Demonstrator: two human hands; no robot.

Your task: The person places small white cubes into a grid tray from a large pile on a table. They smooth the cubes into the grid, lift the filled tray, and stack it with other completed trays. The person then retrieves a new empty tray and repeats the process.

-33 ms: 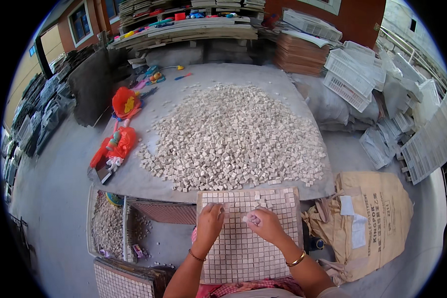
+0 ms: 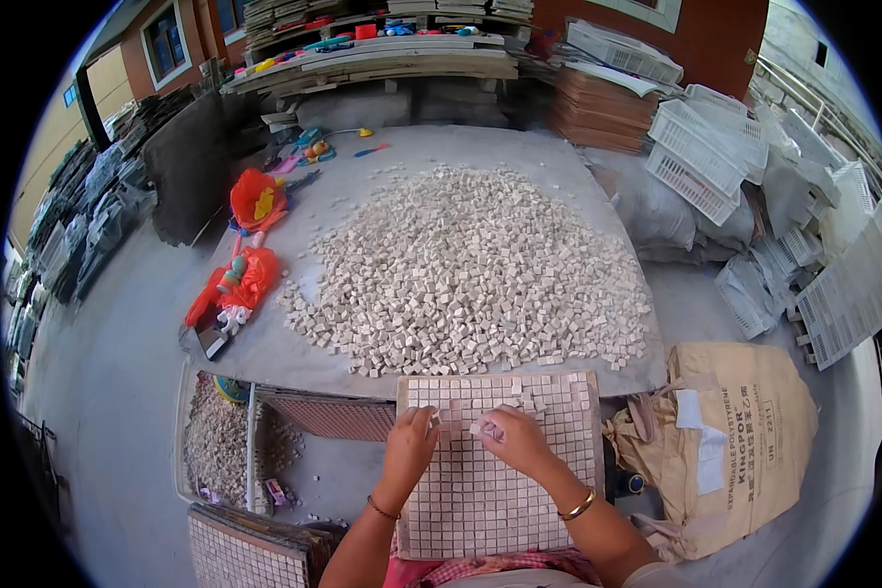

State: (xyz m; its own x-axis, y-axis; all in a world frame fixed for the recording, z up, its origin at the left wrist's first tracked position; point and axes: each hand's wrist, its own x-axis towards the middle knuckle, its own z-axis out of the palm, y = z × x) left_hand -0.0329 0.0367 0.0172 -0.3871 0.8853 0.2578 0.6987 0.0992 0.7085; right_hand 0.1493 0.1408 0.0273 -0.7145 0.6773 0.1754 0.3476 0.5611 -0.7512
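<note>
A square tray of small pale stone tiles [image 2: 480,510] set in a grid lies in front of me, against the near edge of the table. My left hand [image 2: 412,446] is over its upper left part, thumb and fingers pinching a small stone tile [image 2: 434,419]. Over the upper middle, my right hand [image 2: 519,443] is curled closed, with a pale tile [image 2: 476,428] at its fingertips; its palm is partly hidden. Several loose tiles [image 2: 526,400] lie on top of the grid beyond the right hand. Reddish cells show between the hands.
A large heap of loose stone tiles [image 2: 470,265] covers the grey table [image 2: 255,353]. Red plastic bags [image 2: 255,279] with toys lie at its left. A crate of tiles [image 2: 181,441] and stacked tile trays [image 2: 245,554] stand lower left, a brown sack [image 2: 755,461] at right.
Both hands have shifted slightly left over the tray and a little nearer to me. The whole view has moved slightly.
</note>
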